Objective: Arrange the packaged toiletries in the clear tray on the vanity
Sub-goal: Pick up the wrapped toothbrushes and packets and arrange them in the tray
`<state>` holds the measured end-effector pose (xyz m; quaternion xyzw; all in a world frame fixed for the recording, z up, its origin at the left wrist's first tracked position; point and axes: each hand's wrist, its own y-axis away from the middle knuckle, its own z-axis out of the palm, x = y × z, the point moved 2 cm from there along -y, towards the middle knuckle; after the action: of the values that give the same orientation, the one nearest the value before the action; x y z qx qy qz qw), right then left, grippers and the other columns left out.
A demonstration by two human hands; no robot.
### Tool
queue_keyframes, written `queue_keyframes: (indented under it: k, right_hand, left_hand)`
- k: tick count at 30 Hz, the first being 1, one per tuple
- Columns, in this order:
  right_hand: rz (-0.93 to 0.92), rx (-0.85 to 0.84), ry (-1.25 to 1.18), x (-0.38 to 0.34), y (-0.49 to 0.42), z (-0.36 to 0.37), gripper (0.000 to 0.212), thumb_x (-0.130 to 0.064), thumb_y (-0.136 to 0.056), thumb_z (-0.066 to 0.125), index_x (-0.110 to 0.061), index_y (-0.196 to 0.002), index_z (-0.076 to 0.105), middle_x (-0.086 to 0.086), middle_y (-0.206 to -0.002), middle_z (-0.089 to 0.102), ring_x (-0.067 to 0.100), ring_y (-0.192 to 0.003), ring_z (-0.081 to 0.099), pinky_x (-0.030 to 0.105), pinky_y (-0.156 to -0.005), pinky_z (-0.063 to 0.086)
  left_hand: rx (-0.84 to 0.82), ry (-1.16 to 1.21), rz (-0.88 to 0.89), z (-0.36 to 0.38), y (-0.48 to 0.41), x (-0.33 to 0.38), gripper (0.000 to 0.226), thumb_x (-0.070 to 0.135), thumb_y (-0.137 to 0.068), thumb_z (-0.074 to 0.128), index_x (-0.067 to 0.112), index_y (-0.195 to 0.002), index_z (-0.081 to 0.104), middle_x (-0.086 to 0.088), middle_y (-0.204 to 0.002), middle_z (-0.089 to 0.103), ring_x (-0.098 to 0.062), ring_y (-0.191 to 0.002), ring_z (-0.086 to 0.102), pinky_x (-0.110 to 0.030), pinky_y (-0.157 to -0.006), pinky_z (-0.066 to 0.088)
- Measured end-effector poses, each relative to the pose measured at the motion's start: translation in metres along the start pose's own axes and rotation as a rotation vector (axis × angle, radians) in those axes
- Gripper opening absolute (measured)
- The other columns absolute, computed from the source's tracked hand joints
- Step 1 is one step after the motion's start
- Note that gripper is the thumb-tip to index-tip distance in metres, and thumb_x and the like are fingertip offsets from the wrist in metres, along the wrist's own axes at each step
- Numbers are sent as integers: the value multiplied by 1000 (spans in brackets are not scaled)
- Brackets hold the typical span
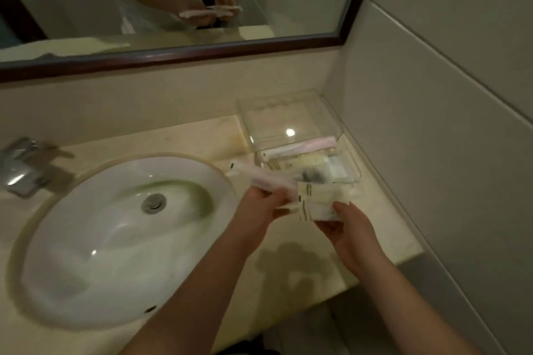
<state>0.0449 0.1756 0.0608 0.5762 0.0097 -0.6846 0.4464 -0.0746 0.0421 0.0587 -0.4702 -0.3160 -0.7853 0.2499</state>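
A clear tray [300, 101] stands in the vanity's back right corner. Inside it lie a long pink-and-white packet [300, 147] and several flat packets [331, 170] near its front wall. In front of the tray, my left hand [259, 204] grips a long white wrapped packet [259, 177] that points left over the sink's rim. My right hand [349, 225] pinches a few small cream sachets [320, 202] with dark stripes. Both hands hover above the counter, close together. The picture is blurred.
A white oval sink [86, 239] fills the left of the beige counter [383, 228], with a chrome tap [26, 170] behind it. A dark-framed mirror [202, 52] hangs above. Tiled wall [447, 124] closes the right side, and the counter's front edge lies near my forearms.
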Motion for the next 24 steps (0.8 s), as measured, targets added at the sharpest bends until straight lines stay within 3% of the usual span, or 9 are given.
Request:
queue_keyframes:
  k: [3, 6, 8, 11, 13, 16, 20, 24]
  right_hand:
    - [14, 29, 71, -9, -18, -20, 27, -10, -97, 46, -5, -117, 63, 18, -109, 71, 30, -97, 70, 37, -76, 56]
    - [48, 80, 33, -19, -36, -41, 25, -8, -97, 45, -5, -113, 64, 19, -111, 69, 30, -101, 67, 38, -79, 54]
    - [73, 98, 9, -27, -51, -55, 25, -9, -97, 45, -7, -115, 63, 16, -112, 69, 30, -104, 66, 39, -82, 54]
    - [82, 87, -13, -39, -76, -60, 24, -7, -97, 44, -11, -112, 62, 15, -112, 67, 30, -105, 64, 39, -82, 54]
    - [91, 76, -5, -50, -93, -57, 22, -7, -98, 44, -12, -107, 63, 14, -109, 66, 27, -99, 65, 38, -81, 55]
    - [104, 52, 41, -60, -113, -52, 20, -8, -97, 46, -14, -102, 65, 11, -103, 68, 22, -91, 67, 33, -72, 57]
    - [96, 71, 27, -69, -135, -53, 17, -7, -95, 50, -13, -98, 65, 11, -100, 68, 21, -89, 67, 29, -67, 60]
    - [83, 114, 62, -70, -145, -61, 18, -8, -94, 52, -18, -94, 67, 8, -95, 70, 18, -83, 68, 30, -67, 57]
  left_hand:
    - [21, 2, -100, 23, -27, -21, 28, 16, -98, 50, 4, -119, 63, -14, -113, 71, -30, -106, 67, -40, -90, 55]
    - [91, -158, -73, 22, -50, -17, 27, 14, -100, 46, 2, -115, 64, -18, -109, 71, -33, -101, 68, -44, -89, 56]
    - [144, -271, -60, 21, -64, -9, 25, 12, -101, 42, 1, -110, 62, -21, -104, 70, -34, -95, 69, -47, -85, 57]
    - [228, -506, -55, 23, -84, 6, 27, 16, -101, 41, 4, -96, 64, -11, -83, 69, -18, -70, 68, -30, -66, 54]
    - [272, -683, -62, 23, -99, 13, 31, 18, -99, 43, 0, -88, 65, -9, -75, 65, -16, -63, 59, -27, -60, 43]
    - [182, -923, -59, 20, -119, 18, 30, 19, -97, 47, -4, -86, 63, -16, -73, 64, -22, -64, 53, -29, -59, 35]
    - [103, -1204, -64, 26, -148, 23, 15, 18, -94, 53, 7, -84, 56, -1, -69, 53, -19, -65, 47, -30, -57, 32]
    - [14, -1375, -76, 44, -176, 19, 16, 21, -95, 51, 13, -81, 53, -4, -78, 58, -24, -72, 53, -32, -63, 38]
